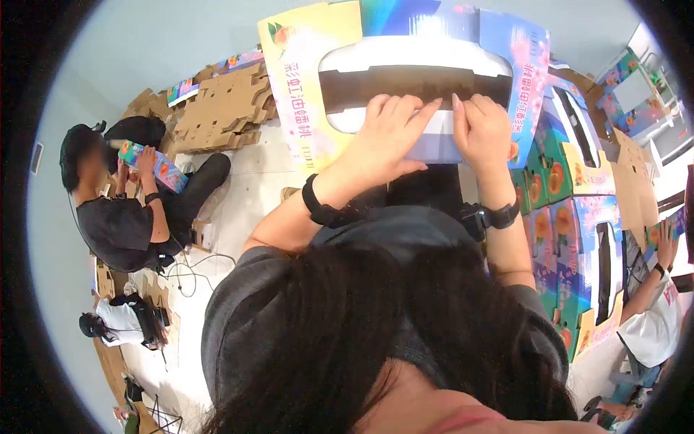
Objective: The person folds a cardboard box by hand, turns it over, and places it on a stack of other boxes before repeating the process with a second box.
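In front of my chest stands a printed fruit carton (295, 119) in yellow, blue and purple, with peach pictures and a wide rounded window showing a dark inside. My left hand (390, 132) lies over the window's near edge, its fingers bent onto the board and its thumb pointing to the side. Beside it, my right hand (483, 134) is curled over the same edge, thumb up. Both hands grip the carton's near flap, a little apart from each other. Fingertips partly disappear behind the edge.
To my right are stacked finished cartons (571, 267) of the same print. Flat brown cardboard (224, 108) is piled at the back left. A seated person (119, 224) on the left holds a carton (170, 176). Another person's hand (666, 246) reaches in at the far right.
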`<action>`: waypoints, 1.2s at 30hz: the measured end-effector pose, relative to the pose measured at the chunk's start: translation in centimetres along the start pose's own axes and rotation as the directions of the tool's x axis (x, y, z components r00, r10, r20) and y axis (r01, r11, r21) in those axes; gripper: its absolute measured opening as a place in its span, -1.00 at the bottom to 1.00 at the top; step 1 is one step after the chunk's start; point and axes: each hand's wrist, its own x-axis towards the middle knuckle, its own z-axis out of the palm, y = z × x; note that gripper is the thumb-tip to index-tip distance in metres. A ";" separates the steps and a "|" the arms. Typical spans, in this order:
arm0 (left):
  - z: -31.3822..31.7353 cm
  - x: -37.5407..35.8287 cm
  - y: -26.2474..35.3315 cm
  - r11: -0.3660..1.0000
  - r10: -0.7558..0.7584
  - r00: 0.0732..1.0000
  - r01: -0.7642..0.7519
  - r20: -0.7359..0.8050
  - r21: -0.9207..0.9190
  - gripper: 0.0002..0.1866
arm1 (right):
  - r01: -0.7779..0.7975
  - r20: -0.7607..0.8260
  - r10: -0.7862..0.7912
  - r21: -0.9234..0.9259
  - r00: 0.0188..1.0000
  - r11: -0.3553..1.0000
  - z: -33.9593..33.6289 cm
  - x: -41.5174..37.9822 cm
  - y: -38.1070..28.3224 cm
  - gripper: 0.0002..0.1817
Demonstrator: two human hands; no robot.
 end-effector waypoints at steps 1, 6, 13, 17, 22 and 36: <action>-0.1 0.1 -0.2 1.000 0.010 1.000 -0.010 0.000 -0.016 0.09 | -0.008 0.001 0.008 0.016 1.000 1.000 -0.1 0.1 0.0 -0.69; -1.9 0.5 -0.4 0.995 0.037 0.997 -0.030 -0.074 0.095 -0.11 | -0.079 0.018 0.079 0.003 0.997 0.997 1.0 0.9 0.8 -0.59; -0.8 -0.1 -3.5 0.980 -0.049 0.978 0.086 -0.201 0.177 -0.53 | -0.186 0.009 0.187 -0.091 0.982 0.978 1.5 0.4 0.2 -0.53; -0.9 0.3 -4.4 0.986 -0.018 0.982 0.049 -0.190 0.157 -0.66 | -0.189 -0.028 0.187 -0.120 0.982 0.975 1.6 0.4 -0.1 -0.53; -0.9 -0.1 -4.5 0.986 -0.042 0.982 0.070 -0.182 0.148 -0.69 | -0.170 -0.043 0.165 -0.168 0.985 0.971 1.8 0.2 -0.4 -0.53; -1.2 -1.8 -2.5 0.999 -0.037 0.958 0.031 -0.284 -0.023 -0.55 | -0.122 -0.096 0.104 -0.199 0.990 0.972 1.6 -0.8 -1.6 -0.54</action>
